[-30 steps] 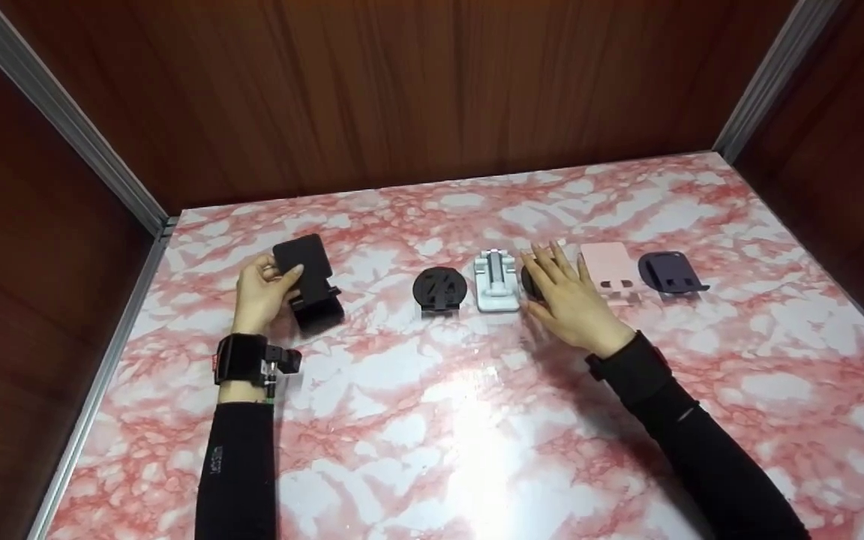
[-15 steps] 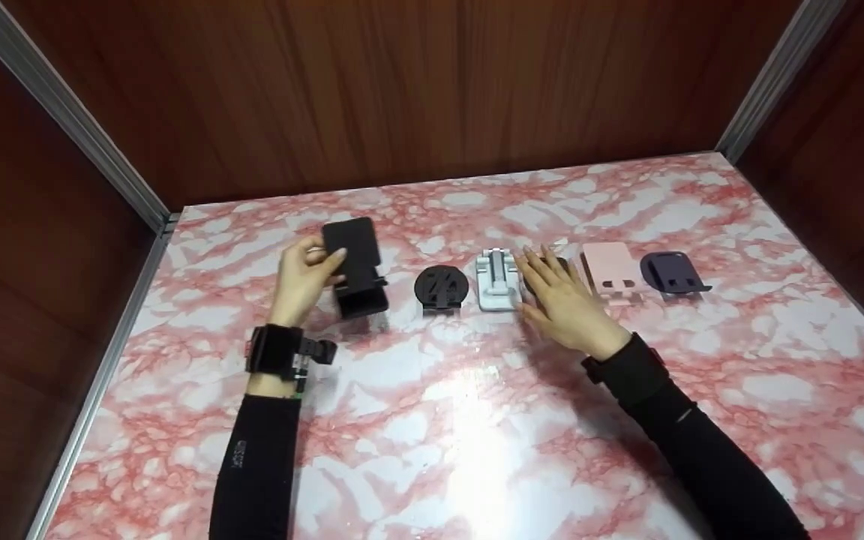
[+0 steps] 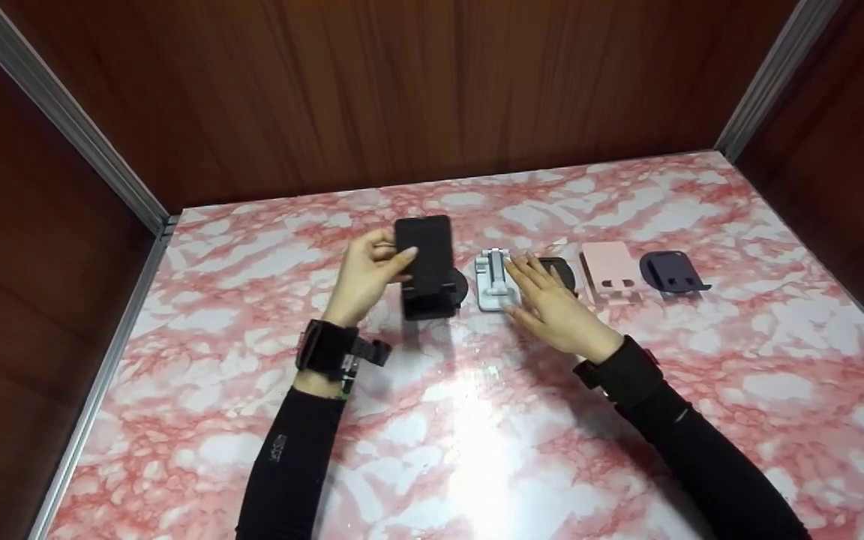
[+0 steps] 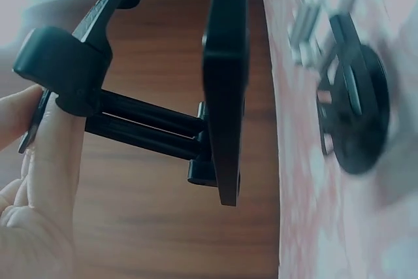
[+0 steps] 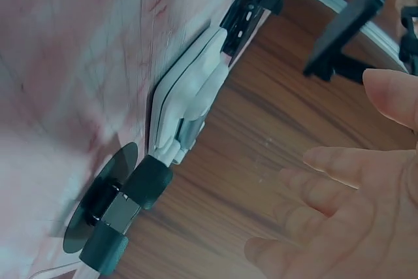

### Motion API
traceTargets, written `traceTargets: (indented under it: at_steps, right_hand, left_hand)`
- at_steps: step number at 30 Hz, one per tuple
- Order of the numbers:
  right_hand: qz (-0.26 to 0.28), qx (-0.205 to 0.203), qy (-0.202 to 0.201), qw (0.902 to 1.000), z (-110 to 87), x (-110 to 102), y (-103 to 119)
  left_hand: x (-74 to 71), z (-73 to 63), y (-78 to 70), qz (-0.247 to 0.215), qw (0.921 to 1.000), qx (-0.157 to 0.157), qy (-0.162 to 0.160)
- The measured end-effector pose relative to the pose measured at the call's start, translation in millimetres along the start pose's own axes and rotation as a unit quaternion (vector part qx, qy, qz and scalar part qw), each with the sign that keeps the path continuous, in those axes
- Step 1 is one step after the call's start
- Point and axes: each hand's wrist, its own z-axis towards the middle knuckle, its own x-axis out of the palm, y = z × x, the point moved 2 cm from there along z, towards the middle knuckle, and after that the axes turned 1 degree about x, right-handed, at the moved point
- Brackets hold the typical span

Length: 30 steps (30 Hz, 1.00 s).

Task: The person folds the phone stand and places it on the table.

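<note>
My left hand (image 3: 363,274) grips a black folding phone stand (image 3: 424,251) by its upper plate, thumb across the front. In the left wrist view the stand is unfolded and raised off the table, its flat base (image 4: 225,83) joined to the plate by two bars. Beneath it, partly hidden in the head view, lies a round black phone stand (image 3: 461,287). My right hand (image 3: 559,311), fingers extended, hovers by a white phone stand (image 3: 497,283) and overlaps a second round black stand (image 3: 561,271). The right wrist view shows that palm with nothing in it.
Right of the hands, a pink phone stand (image 3: 606,264) and a dark purple round-backed one (image 3: 673,271) continue the row. They lie on a red-and-white marbled table (image 3: 402,435). A brown wood-grain panel (image 3: 402,90) stands behind the table, with others at the sides.
My left hand has carried the black phone stand rightward from the table's left, over the first round black stand. The right hand has shifted slightly left, uncovering more of the second round stand.
</note>
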Motion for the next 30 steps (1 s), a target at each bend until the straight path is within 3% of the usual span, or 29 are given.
traceTargets:
  at_steps: [5,10,14,17,20,21,23,28,30]
  right_hand:
    - [0.045,-0.003,-0.007,0.9989,0.7,1,0]
    - [0.125,-0.009,0.016,0.992,0.2,1,3]
    - [0.195,0.002,0.05,0.9795,0.8,2,5]
    - [0.265,0.036,0.08,0.9601,0.9,3,5]
    - [0.354,0.07,0.105,0.9266,0.7,6,2]
    - [0.39,0.078,0.111,0.9106,0.6,7,2]
    - [0.468,0.089,0.125,0.8702,1.1,9,1]
    - [0.632,0.101,0.137,0.7562,1.7,12,0]
    - [0.663,0.1,0.134,0.7293,2.0,12,0]
  left_hand:
    - [20.7,0.4,-3.2,-0.017,0.9994,0.012,0.026]
    - [35.9,-0.8,-1.9,-0.04,0.9981,0.011,0.045]
    - [45.8,-2.8,-2.2,-0.046,0.9976,0.005,0.052]
    - [50.9,-4.5,-3.0,-0.041,0.9978,0.007,0.053]
    - [54.5,-6.0,-2.6,-0.045,0.9975,0.009,0.054]
    - [55.3,-6.5,-2.3,-0.046,0.9974,0.009,0.054]
    - [56.3,-7.2,-1.7,-0.051,0.9972,0.01,0.054]
    - [56.3,-7.7,-1.1,-0.064,0.9964,0.013,0.053]
    - [54.8,-7.9,-1.4,-0.068,0.996,0.008,0.057]
